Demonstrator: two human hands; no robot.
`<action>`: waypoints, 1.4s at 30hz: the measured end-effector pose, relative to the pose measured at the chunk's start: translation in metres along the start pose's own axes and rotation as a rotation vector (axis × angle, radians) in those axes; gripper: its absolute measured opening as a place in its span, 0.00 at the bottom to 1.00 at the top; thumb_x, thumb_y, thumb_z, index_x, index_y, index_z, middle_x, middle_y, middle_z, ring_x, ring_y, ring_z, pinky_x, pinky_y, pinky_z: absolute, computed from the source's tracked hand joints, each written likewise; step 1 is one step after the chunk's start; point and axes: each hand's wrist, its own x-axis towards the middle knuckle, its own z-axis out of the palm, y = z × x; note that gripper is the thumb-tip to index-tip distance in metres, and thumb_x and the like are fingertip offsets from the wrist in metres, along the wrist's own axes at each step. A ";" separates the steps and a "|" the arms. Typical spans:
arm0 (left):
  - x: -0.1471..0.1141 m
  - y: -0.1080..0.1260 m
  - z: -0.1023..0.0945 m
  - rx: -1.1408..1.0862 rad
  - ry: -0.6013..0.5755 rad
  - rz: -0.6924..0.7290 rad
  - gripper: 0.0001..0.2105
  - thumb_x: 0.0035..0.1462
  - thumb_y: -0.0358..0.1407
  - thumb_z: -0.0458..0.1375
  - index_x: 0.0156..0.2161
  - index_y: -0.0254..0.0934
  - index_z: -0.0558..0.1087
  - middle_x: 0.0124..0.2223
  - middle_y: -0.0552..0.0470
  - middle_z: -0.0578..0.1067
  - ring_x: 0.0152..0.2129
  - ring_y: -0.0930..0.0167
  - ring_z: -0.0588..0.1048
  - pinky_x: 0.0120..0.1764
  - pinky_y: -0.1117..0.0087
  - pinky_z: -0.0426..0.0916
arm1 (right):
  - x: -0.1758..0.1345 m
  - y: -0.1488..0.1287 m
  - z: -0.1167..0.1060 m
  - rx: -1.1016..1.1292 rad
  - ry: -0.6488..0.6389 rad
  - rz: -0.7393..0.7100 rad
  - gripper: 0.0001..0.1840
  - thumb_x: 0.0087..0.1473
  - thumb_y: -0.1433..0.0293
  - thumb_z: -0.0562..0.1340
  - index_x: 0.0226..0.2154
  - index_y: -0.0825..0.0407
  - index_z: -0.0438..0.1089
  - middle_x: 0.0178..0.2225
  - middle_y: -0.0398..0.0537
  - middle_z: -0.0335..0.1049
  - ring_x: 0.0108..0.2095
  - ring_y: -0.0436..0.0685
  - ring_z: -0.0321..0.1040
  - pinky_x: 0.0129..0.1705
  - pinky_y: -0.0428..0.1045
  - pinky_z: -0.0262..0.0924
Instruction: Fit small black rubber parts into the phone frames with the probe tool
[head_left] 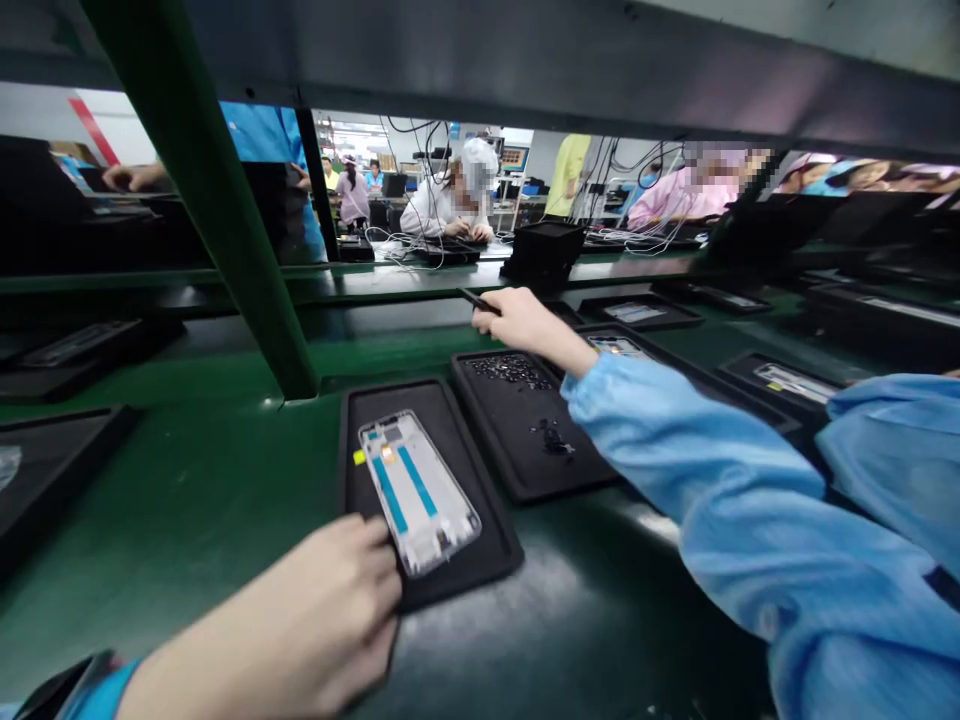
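Note:
My left hand [330,600] is closed at the near-left edge of a black tray [472,530], fingers curled over its rim; the fingertips are partly hidden. In that tray lies a silver phone frame [420,490] with two blue strips and a yellow tab at its side. My right hand [521,318], in a blue sleeve, is raised over the far end of a second black tray [517,470]. It is closed around a thin black tool [477,300], its tip pointing left; its exact kind is unclear. Many small black parts [510,372] lie scattered in the second tray, with a small heap nearer me.
Green bench top [202,520] carries more trays left and right. A green post [217,200] rises at left, and a shelf [480,70] hangs overhead. Another blue sleeve [892,440] reaches in at right. A black tray stack [544,250] and co-workers are beyond.

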 end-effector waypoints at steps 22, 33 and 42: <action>0.034 -0.167 0.069 -0.044 0.128 -0.703 0.27 0.59 0.48 0.45 0.57 0.30 0.60 0.63 0.34 0.56 0.61 0.54 0.51 0.60 0.48 0.48 | 0.087 0.104 0.072 -0.384 -0.123 0.459 0.18 0.57 0.65 0.59 0.47 0.58 0.65 0.47 0.55 0.65 0.45 0.57 0.65 0.45 0.56 0.64; 0.052 -0.206 0.060 -0.253 0.643 -0.758 0.17 0.58 0.42 0.48 0.46 0.31 0.68 0.50 0.39 0.72 0.51 0.60 0.68 0.55 0.59 0.59 | 0.036 0.034 0.003 -0.297 -0.064 -0.050 0.07 0.45 0.71 0.63 0.29 0.56 0.67 0.32 0.48 0.68 0.34 0.54 0.63 0.36 0.45 0.56; 0.027 -0.070 -0.065 -1.014 1.259 -0.408 0.10 0.61 0.34 0.43 0.31 0.36 0.63 0.23 0.55 0.62 0.21 0.75 0.65 0.27 0.73 0.65 | -0.144 -0.043 0.024 0.087 -0.501 -0.694 0.09 0.47 0.73 0.61 0.34 0.53 0.63 0.37 0.49 0.63 0.30 0.50 0.61 0.29 0.43 0.55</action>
